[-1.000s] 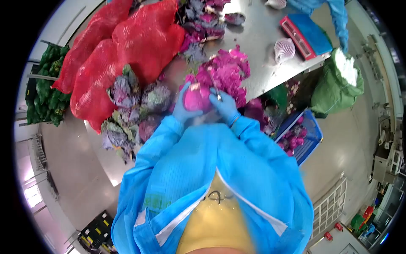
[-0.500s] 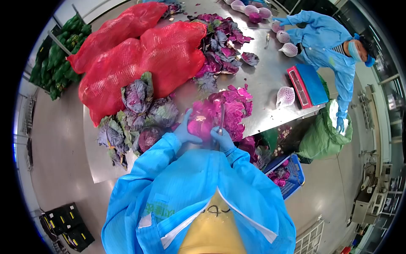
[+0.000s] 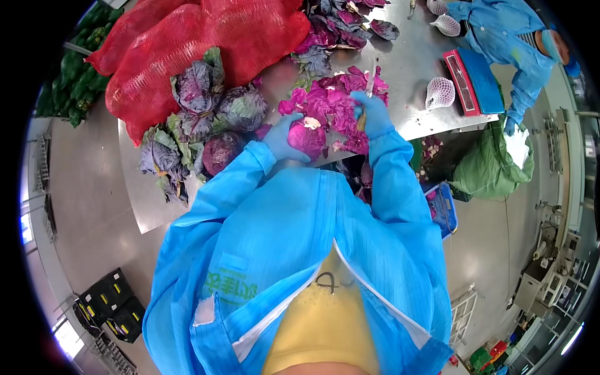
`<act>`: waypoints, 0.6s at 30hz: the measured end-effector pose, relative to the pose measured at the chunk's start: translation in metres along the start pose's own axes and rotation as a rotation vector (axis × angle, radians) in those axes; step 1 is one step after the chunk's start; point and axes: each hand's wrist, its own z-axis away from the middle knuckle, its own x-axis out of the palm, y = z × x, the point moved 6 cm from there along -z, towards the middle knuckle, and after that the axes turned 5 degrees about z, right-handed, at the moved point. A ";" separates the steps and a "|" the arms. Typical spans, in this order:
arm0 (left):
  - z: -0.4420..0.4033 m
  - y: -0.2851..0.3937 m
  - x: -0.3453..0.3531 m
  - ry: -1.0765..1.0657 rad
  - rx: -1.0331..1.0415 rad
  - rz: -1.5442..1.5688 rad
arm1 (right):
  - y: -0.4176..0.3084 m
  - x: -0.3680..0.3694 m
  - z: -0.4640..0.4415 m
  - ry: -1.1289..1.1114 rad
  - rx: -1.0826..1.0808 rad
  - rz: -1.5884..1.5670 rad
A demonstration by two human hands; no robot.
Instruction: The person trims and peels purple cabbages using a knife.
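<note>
In the head view my left hand (image 3: 285, 140), in a blue glove, is wrapped round a trimmed purple cabbage (image 3: 307, 138) at the near edge of the metal table. My right hand (image 3: 373, 115), also gloved, grips a knife (image 3: 372, 78) whose blade points away from me. Just beyond the cabbage, and partly under the right hand, lies a heap of magenta cabbage leaves (image 3: 337, 103). Untrimmed cabbages with loose outer leaves (image 3: 199, 92) are piled left of my left hand.
Red mesh sacks (image 3: 206, 37) cover the table's far left. A netted cabbage (image 3: 440, 93) and a blue-and-red box (image 3: 473, 81) stand right. A co-worker (image 3: 512, 40) reaches into a green sack (image 3: 497, 164). A blue crate (image 3: 443, 209) is below the table's edge.
My right hand with the knife has moved away from the cabbage, to the right and forward. My left hand still holds the cabbage. The camera view has shifted.
</note>
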 end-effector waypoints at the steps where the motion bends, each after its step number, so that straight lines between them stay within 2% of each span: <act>1: 0.001 0.003 -0.001 0.014 0.044 -0.010 | -0.004 -0.003 -0.006 0.044 -0.047 0.067; 2: 0.001 0.002 -0.002 0.012 0.043 -0.014 | 0.001 -0.003 -0.007 0.044 -0.048 0.063; 4: 0.003 0.000 -0.002 0.015 0.019 0.084 | -0.011 0.013 0.013 0.215 -0.193 0.506; 5: 0.002 -0.001 -0.002 0.016 0.019 0.086 | 0.005 0.016 0.010 0.161 -0.301 0.498; 6: 0.001 -0.001 -0.002 0.018 0.034 0.035 | 0.015 0.018 0.012 0.159 -0.300 0.501; 8: 0.002 0.001 -0.002 0.020 0.043 -0.013 | 0.030 0.040 0.021 -0.058 -0.392 0.792; 10: 0.005 0.011 -0.002 0.000 0.011 0.092 | 0.049 0.052 0.026 -0.146 -0.291 0.698; 12: 0.006 0.023 -0.001 0.000 -0.010 0.028 | 0.051 0.062 0.029 -0.145 -0.408 0.883; 14: 0.004 0.027 0.004 0.000 -0.029 -0.028 | 0.030 0.075 0.044 -0.104 -0.371 1.167; 16: 0.007 0.038 0.002 0.153 0.108 -0.182 | 0.029 0.069 0.045 -0.050 -0.380 1.138; 18: 0.006 0.037 0.003 0.184 0.111 -0.207 | 0.026 0.064 0.043 0.008 -0.401 1.107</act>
